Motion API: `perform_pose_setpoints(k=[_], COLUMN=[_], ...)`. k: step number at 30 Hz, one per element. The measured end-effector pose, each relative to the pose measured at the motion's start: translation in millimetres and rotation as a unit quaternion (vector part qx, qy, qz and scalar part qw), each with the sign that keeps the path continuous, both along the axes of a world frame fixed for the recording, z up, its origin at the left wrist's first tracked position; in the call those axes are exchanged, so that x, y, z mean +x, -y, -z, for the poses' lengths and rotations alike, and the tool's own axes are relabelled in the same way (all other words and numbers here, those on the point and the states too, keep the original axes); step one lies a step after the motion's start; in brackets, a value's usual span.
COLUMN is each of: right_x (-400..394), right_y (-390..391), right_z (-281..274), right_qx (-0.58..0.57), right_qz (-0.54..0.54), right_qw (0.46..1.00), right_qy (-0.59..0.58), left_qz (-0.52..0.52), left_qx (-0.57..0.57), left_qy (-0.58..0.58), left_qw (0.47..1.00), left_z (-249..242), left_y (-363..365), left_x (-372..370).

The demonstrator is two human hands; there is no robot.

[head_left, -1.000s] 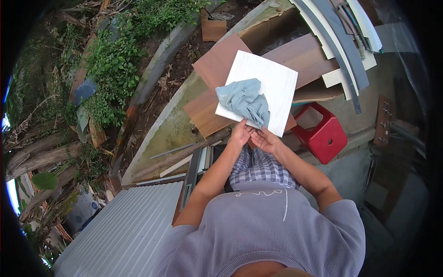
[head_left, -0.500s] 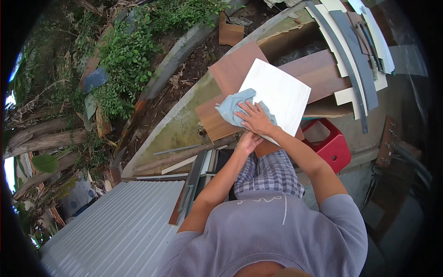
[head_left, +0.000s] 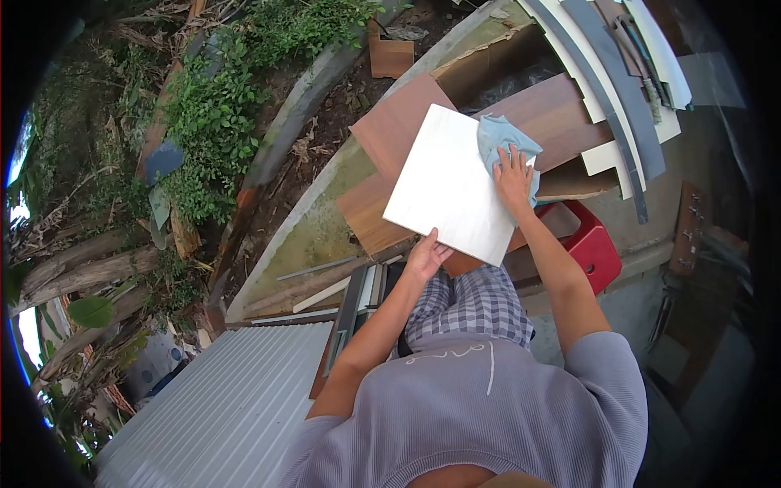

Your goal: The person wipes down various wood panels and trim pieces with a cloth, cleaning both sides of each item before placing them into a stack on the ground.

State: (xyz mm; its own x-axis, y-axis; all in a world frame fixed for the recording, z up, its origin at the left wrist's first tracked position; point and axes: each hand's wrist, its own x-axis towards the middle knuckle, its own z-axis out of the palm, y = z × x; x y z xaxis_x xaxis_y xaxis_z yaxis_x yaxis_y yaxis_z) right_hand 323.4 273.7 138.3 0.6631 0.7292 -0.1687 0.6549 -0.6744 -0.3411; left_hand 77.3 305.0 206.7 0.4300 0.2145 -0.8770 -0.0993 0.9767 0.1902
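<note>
A white square panel [head_left: 451, 183] lies tilted across my lap and the brown boards beyond it. My left hand [head_left: 428, 256] grips its near edge, thumb on top and fingers underneath. At the panel's right side, my right hand [head_left: 514, 180] holds a light-blue cloth [head_left: 498, 138] pressed against the surface, its fingers somewhat spread. Part of the cloth hangs past the panel's edge. Brown wood-grain boards [head_left: 399, 114] stick out from beneath and behind the panel.
A red plastic stool [head_left: 598, 252] stands right of my knees. Grey and white strips [head_left: 618, 89] are stacked at the upper right, near an open cardboard box [head_left: 480, 69]. Corrugated metal sheeting [head_left: 220, 390] lies at the lower left. Bushes [head_left: 207, 122] grow beyond a concrete edge.
My right hand has carried the cloth from the panel's left side to its right side. My left hand now shows gripping the near edge, and the panel has shifted and turned slightly.
</note>
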Motion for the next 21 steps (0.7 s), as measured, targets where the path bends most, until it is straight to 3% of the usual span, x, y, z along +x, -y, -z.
perform_pose_setpoints(k=[3,8,9,16,17,19,20,21], right_x=[-40,-105,-104,-41,-30,-20,-20,-20], right_y=[41,84,83,69,70,71,72,71], right_z=[-35,-96,-98,-52,-41,-20,-13,-14], right_qx=[0.033,0.056,0.057,0.062,0.064,0.176,0.178,0.214], right_qz=[-0.069,-0.296,-0.293,0.026,0.027,0.228,0.227,0.323], right_qw=[0.996,0.943,0.944,0.996,0.996,0.942,0.943,0.859], right_qy=[-0.036,-0.139,-0.141,-0.063,-0.060,-0.170,-0.169,-0.334], left_qz=[-0.008,0.000,0.003,0.006,0.015,0.025,0.036,0.034], left_qx=[-0.017,0.009,0.009,0.001,0.005,0.007,0.006,0.008], left_qy=[0.001,0.017,0.014,0.000,-0.008,-0.003,0.000,0.003], left_qw=[1.000,1.000,1.000,1.000,1.000,1.000,0.999,0.999], left_z=[0,6,1,-13,-15,-18,-20,-19], left_y=[1,4,3,2,1,-1,-2,-3], left_x=[-1,-7,-6,3,4,5,5,4])
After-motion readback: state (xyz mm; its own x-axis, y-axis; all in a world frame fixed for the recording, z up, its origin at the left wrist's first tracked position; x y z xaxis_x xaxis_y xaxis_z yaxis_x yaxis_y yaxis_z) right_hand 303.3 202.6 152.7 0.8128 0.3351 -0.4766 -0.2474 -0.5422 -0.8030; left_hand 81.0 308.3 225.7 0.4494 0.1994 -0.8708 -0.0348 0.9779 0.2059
